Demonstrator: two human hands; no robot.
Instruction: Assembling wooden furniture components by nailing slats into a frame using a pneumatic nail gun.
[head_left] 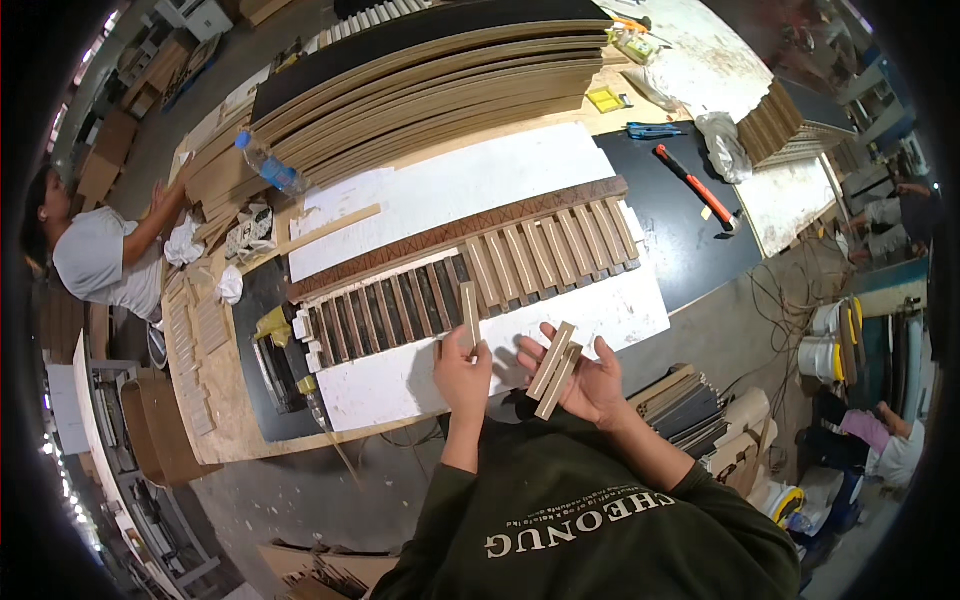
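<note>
Between the thumb and fingers of my left hand [464, 376] a short light-wood strip [470, 312] stands upright, its top end by the near edge of a slotted wooden jig [612, 188]. My right hand [592, 385] is palm up in front of the jig, with a few wooden strips [549, 375] held across its palm and fingers. Each strip has a pale line along its length. Several like strips [545, 250] fill the slots on the jig's right side. Dark slots [385, 312] show on its left side.
A white board [390, 398] lies under the jig. Tall stacked panels [430, 110] stand behind it, near a water bottle [268, 165]. A red-handled hammer [693, 185] and blue cutters [654, 131] lie right. A nail gun [312, 400] lies left. A person [110, 250] works at the left end.
</note>
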